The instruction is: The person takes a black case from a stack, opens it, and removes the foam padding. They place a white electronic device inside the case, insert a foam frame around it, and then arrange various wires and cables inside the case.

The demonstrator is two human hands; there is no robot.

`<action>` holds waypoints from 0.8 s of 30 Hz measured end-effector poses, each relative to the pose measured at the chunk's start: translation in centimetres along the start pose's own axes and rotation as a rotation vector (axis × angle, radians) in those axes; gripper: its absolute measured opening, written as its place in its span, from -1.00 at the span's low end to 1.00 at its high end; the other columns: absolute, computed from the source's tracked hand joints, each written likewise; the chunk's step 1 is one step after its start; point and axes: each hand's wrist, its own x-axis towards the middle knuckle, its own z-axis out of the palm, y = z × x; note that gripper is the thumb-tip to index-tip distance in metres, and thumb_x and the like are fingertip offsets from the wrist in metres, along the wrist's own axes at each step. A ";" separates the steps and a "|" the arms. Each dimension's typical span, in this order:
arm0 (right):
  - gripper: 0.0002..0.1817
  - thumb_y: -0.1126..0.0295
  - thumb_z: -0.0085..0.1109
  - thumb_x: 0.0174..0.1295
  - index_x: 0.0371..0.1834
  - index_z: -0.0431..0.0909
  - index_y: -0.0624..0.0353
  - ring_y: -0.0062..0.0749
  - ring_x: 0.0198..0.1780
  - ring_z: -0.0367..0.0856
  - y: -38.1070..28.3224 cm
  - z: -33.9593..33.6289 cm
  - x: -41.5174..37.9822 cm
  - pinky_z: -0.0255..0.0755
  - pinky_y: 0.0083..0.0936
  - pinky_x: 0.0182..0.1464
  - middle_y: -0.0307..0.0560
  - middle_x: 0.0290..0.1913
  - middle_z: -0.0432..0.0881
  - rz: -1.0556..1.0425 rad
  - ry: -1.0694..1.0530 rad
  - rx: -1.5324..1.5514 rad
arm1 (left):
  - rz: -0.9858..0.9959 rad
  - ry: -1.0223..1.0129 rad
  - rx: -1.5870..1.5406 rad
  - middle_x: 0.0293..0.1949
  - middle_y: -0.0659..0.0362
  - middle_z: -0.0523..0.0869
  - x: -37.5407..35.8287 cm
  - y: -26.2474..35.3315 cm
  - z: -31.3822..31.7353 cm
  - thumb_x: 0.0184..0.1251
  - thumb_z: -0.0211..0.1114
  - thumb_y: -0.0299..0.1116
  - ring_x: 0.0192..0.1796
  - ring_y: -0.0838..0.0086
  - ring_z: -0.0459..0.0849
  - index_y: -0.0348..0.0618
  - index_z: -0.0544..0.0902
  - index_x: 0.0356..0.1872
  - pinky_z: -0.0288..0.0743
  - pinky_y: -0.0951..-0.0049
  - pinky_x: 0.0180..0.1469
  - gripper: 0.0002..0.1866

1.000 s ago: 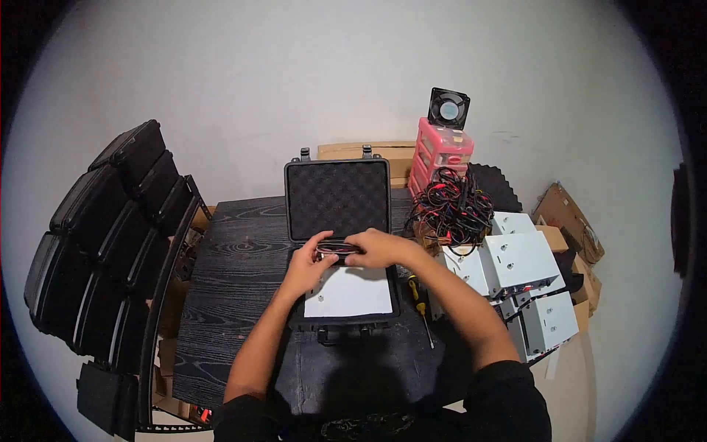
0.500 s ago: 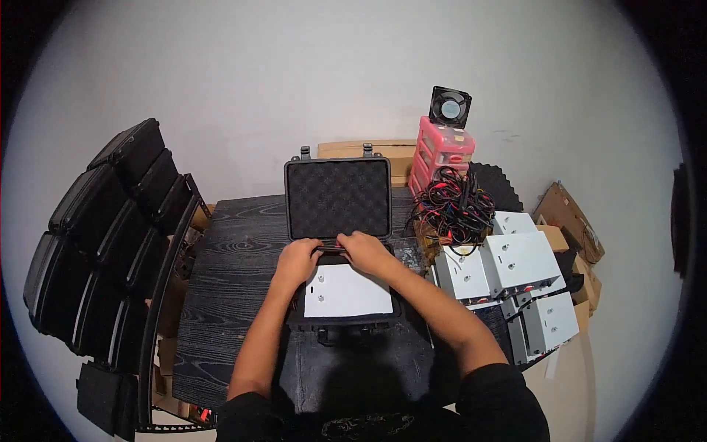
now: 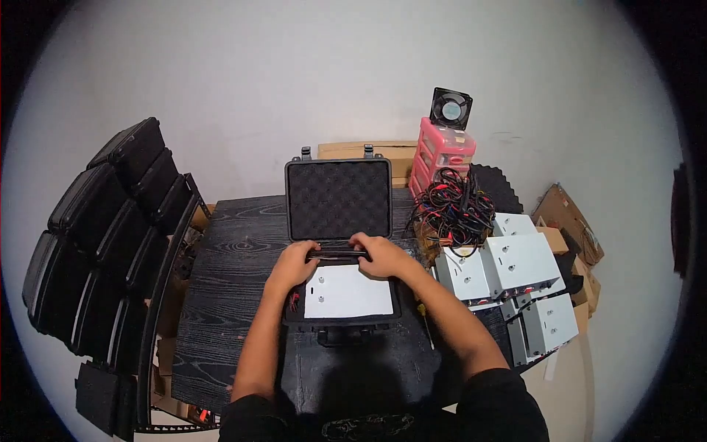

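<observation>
An open black hard case (image 3: pixel 300 321) stands on the dark table, its foam-lined lid (image 3: pixel 339 199) tilted up at the back. In its base lies a white metal box (image 3: pixel 350 291) with two small silver fittings on its left side. Along the back of the base, a bundle of black cable (image 3: pixel 337 255) stretches between my hands. My left hand (image 3: pixel 295 263) pinches its left end, thumb toward me. My right hand (image 3: pixel 381 256) grips the right end, fingers bent over the back. Red and black wire ends (image 3: pixel 294 299) show at the case's left inner edge.
To the right are several white metal boxes (image 3: pixel 521 261), a tangle of black and red leads (image 3: pixel 456 206), and a pink drawer unit (image 3: pixel 434 158) topped by a fan (image 3: pixel 451 109). A yellow-handled screwdriver (image 3: pixel 423 310) lies beside my right forearm. Black cases (image 3: pixel 96 243) fill a rack at left.
My right hand has slid right along the cable bundle, widening the gap between my hands. My left hand has shifted slightly left. More of the bundle now shows.
</observation>
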 end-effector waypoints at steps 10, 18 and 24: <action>-0.84 0.36 0.32 0.30 -0.14 0.71 0.18 0.11 0.02 0.70 0.5 -0.9 -0.7 0.59 0.01 0.04 0.10 -0.17 0.68 -0.022 0.045 -0.346 | -0.053 0.050 0.005 -0.16 -0.10 0.82 -0.1 0.2 -0.3 0.26 0.48 -0.38 -0.08 0.00 0.80 -0.26 0.73 -0.02 0.63 0.14 0.00 -0.69; -0.82 0.44 0.17 0.28 -0.17 0.74 0.22 0.16 -0.12 0.76 1.2 1.0 -1.5 0.62 0.00 0.01 0.15 -0.20 0.75 0.037 0.036 -0.383 | -0.050 0.119 0.214 -0.17 -0.09 0.81 0.0 1.1 0.9 0.25 0.46 -0.39 -0.07 -0.05 0.77 -0.26 0.79 -0.17 0.63 0.03 0.03 -0.81; -0.72 0.40 0.16 0.24 -0.01 0.69 0.21 0.14 -0.17 0.79 -0.1 1.5 -1.9 0.63 0.05 -0.02 0.19 -0.20 0.79 0.113 -0.092 -0.466 | 0.077 0.057 0.251 -0.08 -0.03 0.82 -0.1 0.4 0.7 0.23 0.39 -0.51 0.09 0.03 0.71 -0.22 0.80 -0.08 0.61 0.10 0.18 -0.77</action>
